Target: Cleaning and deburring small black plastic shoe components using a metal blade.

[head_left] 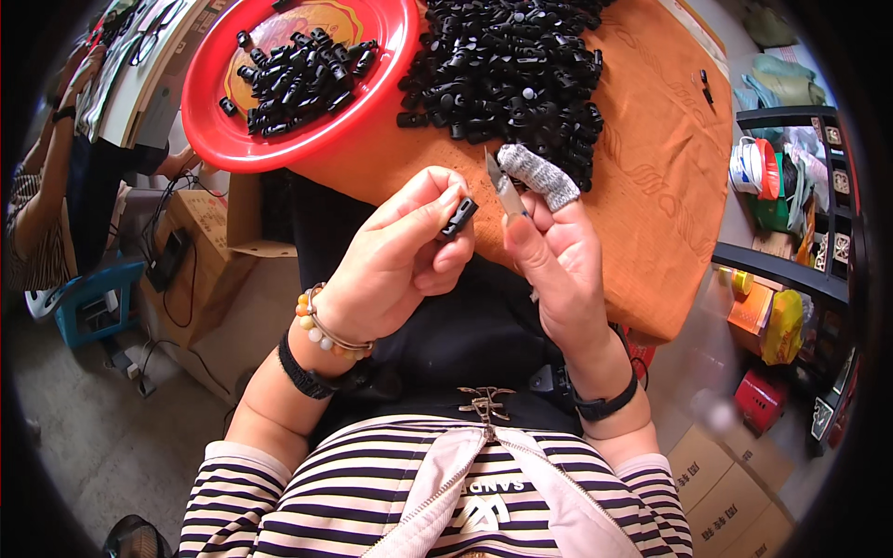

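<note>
Between the thumb and fingers of my left hand is a small black plastic cord lock, held tilted above my lap. My right hand grips a small knife with a pointed blade aimed up and away from me; its handle is mostly hidden by the fingers. A grey knitted finger sleeve covers my right index finger. Blade and cord lock are apart. Beyond my hands lies a large heap of black cord locks. To its left, a red round tray holds a smaller pile of similar pieces.
An orange cloth covers the table. At left are a cardboard box, a blue stool, cables and another person's arm. A black shelf rack stands right, with cartons on the floor below.
</note>
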`<state>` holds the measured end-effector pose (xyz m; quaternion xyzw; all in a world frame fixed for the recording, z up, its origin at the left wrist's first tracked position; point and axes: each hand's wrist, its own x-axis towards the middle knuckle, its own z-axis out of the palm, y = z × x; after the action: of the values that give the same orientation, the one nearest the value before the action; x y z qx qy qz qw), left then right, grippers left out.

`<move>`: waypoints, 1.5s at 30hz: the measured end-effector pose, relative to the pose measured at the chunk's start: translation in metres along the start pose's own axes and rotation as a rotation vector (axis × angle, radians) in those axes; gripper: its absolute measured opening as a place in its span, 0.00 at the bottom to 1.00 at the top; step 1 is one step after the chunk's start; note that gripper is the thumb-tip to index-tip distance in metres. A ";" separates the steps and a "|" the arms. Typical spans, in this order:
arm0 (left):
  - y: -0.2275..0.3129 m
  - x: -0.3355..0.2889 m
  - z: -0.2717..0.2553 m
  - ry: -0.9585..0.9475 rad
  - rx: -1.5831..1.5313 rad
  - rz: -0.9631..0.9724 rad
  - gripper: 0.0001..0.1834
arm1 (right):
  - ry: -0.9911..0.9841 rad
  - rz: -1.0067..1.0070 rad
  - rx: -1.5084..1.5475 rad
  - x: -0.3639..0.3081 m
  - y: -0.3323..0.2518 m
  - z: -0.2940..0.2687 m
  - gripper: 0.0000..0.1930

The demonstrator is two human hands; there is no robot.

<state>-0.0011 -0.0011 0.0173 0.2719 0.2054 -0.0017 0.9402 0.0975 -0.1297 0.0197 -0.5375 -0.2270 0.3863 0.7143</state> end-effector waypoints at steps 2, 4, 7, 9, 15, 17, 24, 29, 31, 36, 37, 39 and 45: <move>0.000 -0.001 0.000 -0.010 -0.037 -0.005 0.07 | -0.031 -0.015 0.061 0.002 0.002 0.003 0.26; -0.001 -0.001 0.007 0.019 -0.010 -0.009 0.07 | -0.029 -0.013 0.090 0.005 0.002 0.009 0.26; -0.002 -0.003 0.005 -0.002 0.033 -0.006 0.07 | -0.037 -0.012 0.100 0.009 0.003 0.011 0.25; -0.003 -0.003 -0.001 -0.088 0.008 0.009 0.07 | 0.006 0.023 0.127 0.010 0.001 0.013 0.24; -0.003 -0.005 0.016 0.036 0.032 -0.008 0.07 | -0.018 0.006 0.109 0.003 -0.002 0.013 0.22; -0.004 -0.007 0.013 -0.008 0.043 -0.006 0.07 | -0.010 -0.011 0.116 0.003 -0.001 0.012 0.22; 0.002 -0.006 0.008 0.107 0.132 0.187 0.06 | 0.101 -0.025 -0.021 0.001 0.001 -0.012 0.23; 0.032 -0.003 -0.006 0.269 0.158 0.434 0.11 | 0.251 -0.128 -0.252 0.005 0.008 -0.044 0.24; 0.046 -0.003 -0.013 0.344 0.119 0.570 0.15 | 0.375 -0.168 -0.311 0.005 0.010 -0.054 0.24; 0.072 0.000 -0.029 0.229 0.162 0.631 0.20 | 0.442 -0.205 -0.494 0.003 0.012 -0.075 0.23; 0.072 0.000 -0.028 0.242 0.158 0.638 0.21 | 0.441 -0.218 -0.540 0.004 0.014 -0.077 0.23; 0.071 0.001 -0.032 0.255 0.153 0.642 0.22 | 0.440 -0.229 -0.586 0.006 0.018 -0.079 0.23; 0.040 0.004 -0.030 0.113 0.228 0.456 0.20 | 0.392 -0.218 -0.676 0.013 0.016 -0.074 0.25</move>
<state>-0.0045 0.0492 0.0134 0.4152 0.1897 0.2022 0.8664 0.1552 -0.1611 -0.0206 -0.7783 -0.2566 0.1019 0.5639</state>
